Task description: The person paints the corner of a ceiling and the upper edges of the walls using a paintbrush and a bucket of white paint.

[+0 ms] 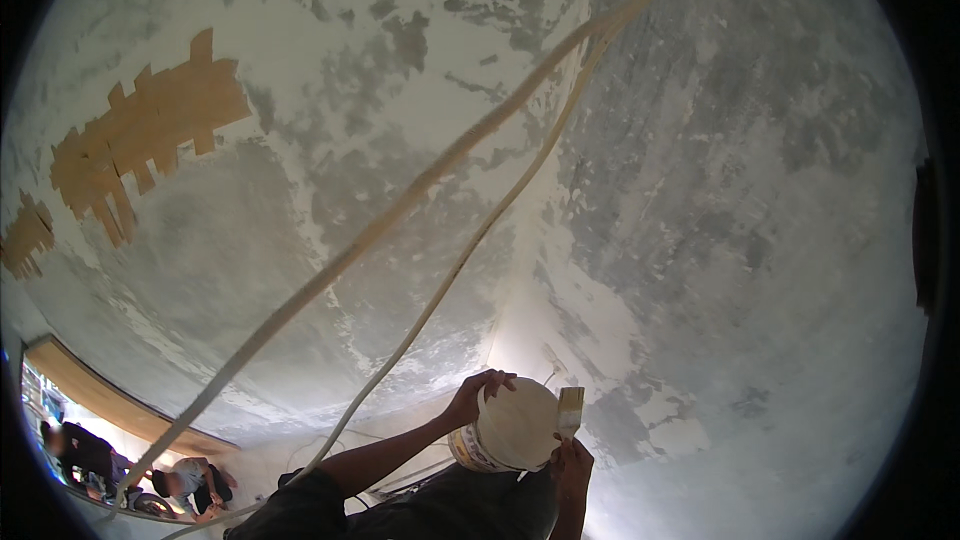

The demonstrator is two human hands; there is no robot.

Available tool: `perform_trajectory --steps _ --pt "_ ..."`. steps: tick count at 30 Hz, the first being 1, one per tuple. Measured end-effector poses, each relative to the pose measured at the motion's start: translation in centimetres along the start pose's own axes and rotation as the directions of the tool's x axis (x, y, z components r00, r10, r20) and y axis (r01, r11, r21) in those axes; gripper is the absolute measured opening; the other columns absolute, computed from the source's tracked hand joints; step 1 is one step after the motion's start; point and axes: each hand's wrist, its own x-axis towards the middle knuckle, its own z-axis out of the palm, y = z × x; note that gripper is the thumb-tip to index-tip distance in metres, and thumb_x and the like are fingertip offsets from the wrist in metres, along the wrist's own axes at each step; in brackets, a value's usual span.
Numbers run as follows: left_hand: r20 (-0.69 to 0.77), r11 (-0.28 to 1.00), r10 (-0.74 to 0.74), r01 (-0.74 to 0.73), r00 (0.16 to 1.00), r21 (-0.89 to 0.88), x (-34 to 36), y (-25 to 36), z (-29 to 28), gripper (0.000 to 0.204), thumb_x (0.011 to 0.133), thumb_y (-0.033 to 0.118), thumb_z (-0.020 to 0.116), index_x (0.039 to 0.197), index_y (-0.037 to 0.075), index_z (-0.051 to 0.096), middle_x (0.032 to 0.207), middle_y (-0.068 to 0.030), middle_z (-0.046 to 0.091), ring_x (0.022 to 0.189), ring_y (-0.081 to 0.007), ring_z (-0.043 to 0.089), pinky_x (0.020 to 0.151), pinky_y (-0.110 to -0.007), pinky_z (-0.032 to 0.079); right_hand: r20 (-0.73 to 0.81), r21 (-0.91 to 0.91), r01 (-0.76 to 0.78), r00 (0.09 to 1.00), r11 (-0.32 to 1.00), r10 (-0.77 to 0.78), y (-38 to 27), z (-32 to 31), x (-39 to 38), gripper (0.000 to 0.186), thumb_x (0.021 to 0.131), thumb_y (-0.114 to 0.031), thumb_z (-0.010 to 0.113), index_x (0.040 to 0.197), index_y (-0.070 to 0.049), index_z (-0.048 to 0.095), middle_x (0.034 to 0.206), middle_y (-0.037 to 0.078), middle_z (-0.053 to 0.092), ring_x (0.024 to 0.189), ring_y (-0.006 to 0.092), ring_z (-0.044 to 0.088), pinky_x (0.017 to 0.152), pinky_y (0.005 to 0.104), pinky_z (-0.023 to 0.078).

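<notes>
At the bottom centre I see a white plastic bucket (478, 448) with a printed side, its round pale mouth facing up. My left hand (487, 383) has its fingers closed over the far left rim of the bucket. On the other side, my right hand (573, 460) grips a flat paintbrush (570, 410) by its lower end. The brush stands bristles up, just right of the bucket rim. Whether the bucket's pale inside is paint or bare plastic, I cannot tell.
Two long pale hoses or cables (440, 168) run diagonally across the view. Grey walls (720, 190) with patchy white filler meet in a corner, and a tan patch (150, 130) marks the left one. Two people (185, 480) are low by an opening at lower left.
</notes>
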Motion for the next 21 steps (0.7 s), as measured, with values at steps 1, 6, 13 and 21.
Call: perform_trajectory --steps 1,6,13,21 --pt "0.013 0.999 0.022 -0.022 1.0 -0.027 0.1 -0.4 -0.2 0.037 0.097 0.031 0.039 0.093 0.001 0.059 0.093 -0.007 0.062 0.084 -0.0104 0.051 0.073 -0.026 0.041 0.004 0.012 0.012 1.0 1.0 -0.012 0.0 -0.1 -0.1 0.028 0.092 -0.023 0.048 0.103 0.001 0.059 0.058 -0.002 0.048 0.042 0.0041 0.035 0.038 0.0204 0.029" --pt "0.091 0.984 0.16 -0.166 0.983 0.064 0.1 -1.1 -1.0 0.039 0.097 0.031 0.038 0.089 -0.002 0.058 0.096 -0.0088 0.062 0.088 -0.0114 0.051 0.077 -0.027 0.041 -0.032 0.035 0.007 0.999 0.999 -0.006 -1.1 0.9 -0.9 0.026 0.092 -0.022 0.048 0.102 0.0 0.059 0.057 -0.001 0.047 0.041 0.0044 0.035 0.038 0.0202 0.029" --pt "0.0 0.974 0.011 -0.011 1.0 -0.228 -0.1 -0.8 0.1 0.04 0.099 0.027 0.031 0.069 0.004 0.044 0.094 -0.0168 0.06 0.11 -0.0252 0.051 0.098 -0.04 0.037 -0.029 0.059 0.002 1.0 0.998 0.0 -0.7 0.2 -0.8 0.026 0.092 -0.022 0.048 0.101 -0.001 0.06 0.058 -0.002 0.047 0.041 0.0035 0.034 0.037 0.0193 0.027" --pt "-0.104 0.991 0.131 -0.134 0.986 -0.02 -0.8 1.6 -0.2 0.055 0.097 0.045 0.019 0.063 0.006 0.04 0.079 -0.0161 0.06 0.103 -0.0302 0.056 0.098 -0.043 0.036 0.0 0.125 0.026 1.0 0.992 -0.026 -0.7 0.8 -0.4 0.025 0.093 -0.021 0.046 0.102 -0.001 0.059 0.059 -0.001 0.049 0.04 0.0032 0.033 0.036 0.02 0.025"
